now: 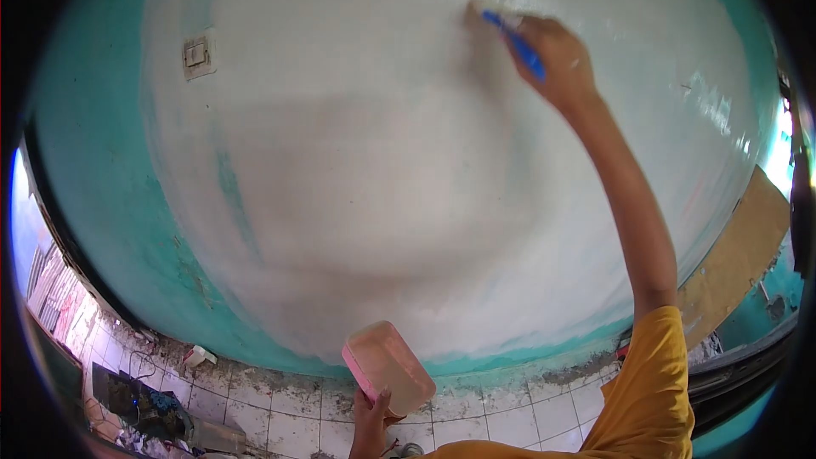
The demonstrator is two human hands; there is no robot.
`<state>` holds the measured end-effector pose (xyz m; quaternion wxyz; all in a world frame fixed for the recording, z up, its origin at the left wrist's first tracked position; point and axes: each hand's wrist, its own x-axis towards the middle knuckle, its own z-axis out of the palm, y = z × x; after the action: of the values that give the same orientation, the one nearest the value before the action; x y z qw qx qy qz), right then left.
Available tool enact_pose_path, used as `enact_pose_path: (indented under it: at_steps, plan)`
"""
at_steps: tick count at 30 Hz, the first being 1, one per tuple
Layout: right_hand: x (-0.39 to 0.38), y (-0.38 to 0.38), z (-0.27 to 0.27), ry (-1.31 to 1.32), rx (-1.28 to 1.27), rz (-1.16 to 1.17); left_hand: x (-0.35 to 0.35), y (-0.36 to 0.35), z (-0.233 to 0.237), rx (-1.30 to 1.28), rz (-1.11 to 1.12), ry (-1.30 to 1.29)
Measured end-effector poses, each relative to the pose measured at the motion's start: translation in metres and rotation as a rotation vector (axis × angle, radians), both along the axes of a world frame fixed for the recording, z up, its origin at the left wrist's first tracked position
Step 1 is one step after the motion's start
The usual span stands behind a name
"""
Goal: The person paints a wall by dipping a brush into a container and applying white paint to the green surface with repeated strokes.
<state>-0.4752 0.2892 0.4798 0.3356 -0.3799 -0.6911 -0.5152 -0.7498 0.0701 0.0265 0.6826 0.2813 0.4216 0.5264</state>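
Pink tub (389, 365), white wall (382, 161) (teal-edged)

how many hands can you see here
2: the right hand raised at the wall, gripping a blue-handled brush; the left hand at the bottom edge, holding a pink container.

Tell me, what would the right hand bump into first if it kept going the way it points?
The white-painted wall. The right hand points up-left, and its blue brush seems to touch it, though depth is hard to judge.
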Motion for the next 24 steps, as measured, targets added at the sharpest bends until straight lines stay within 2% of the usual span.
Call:
enact_pose_path:
  at_steps: [1,3,4,5,7,8,10,12,13,14,15,16,17,18,19,22,23,24]
  plan:
    - [0.002,0.005,-0.022,-0.073,-0.019,-0.032,0.0,0.0,0.0,0.001,-0.006,-0.003]
    - [0.001,0.011,-0.088,-0.254,-0.32,-0.115,-0.001,-0.002,0.006,-0.012,-0.006,-0.014]
    - [-0.004,0.009,-0.127,-0.314,-0.35,0.055,-0.002,-0.003,0.008,-0.027,-0.008,-0.017]
    - [-0.008,0.002,-0.158,-0.373,-0.516,0.042,-0.003,-0.004,0.009,-0.023,-0.008,-0.019]
    - [-0.02,-0.016,-0.179,-0.402,-0.773,-0.029,-0.004,-0.004,0.009,-0.02,-0.009,-0.001]
    - [-0.018,-0.013,-0.172,-0.397,-0.764,-0.029,-0.006,-0.002,0.002,-0.011,-0.009,0.004]
    - [-0.007,0.002,-0.139,-0.223,-0.734,0.026,-0.008,0.003,-0.016,-0.002,0.003,0.059]
    - [0.007,0.018,-0.078,-0.165,-0.643,0.139,-0.006,-0.002,0.003,-0.019,0.024,0.064]
    - [0.0,0.008,-0.038,0.007,-0.609,0.102,-0.004,-0.002,0.01,-0.043,0.042,0.066]
    - [0.005,0.018,0.002,-0.008,-0.502,-0.154,-0.003,0.003,0.006,-0.034,0.041,0.061]
    - [0.005,0.018,0.037,-0.001,-0.314,-0.083,-0.004,0.007,-0.004,-0.094,0.039,0.089]
    - [-0.005,0.008,0.069,0.099,-0.268,-0.121,-0.005,0.01,-0.01,-0.154,0.042,0.122]
    - [0.002,0.018,0.097,0.029,-0.128,-0.09,-0.003,0.01,-0.01,-0.147,0.051,0.126]
    - [-0.005,0.01,0.117,-0.017,-0.055,-0.203,-0.002,0.009,-0.009,-0.05,0.081,0.108]
    - [-0.011,-0.002,0.128,0.044,-0.021,-0.167,-0.001,0.009,-0.009,0.048,0.108,0.089]
    - [-0.007,-0.002,0.142,0.108,0.064,-0.158,-0.004,0.012,-0.011,0.055,0.106,0.101]
    - [0.006,0.017,0.135,0.009,0.136,-0.074,-0.005,0.009,-0.005,0.058,0.109,0.105]
    - [0.009,0.022,0.117,-0.077,0.105,-0.11,-0.005,0.002,0.019,0.024,0.104,0.097]
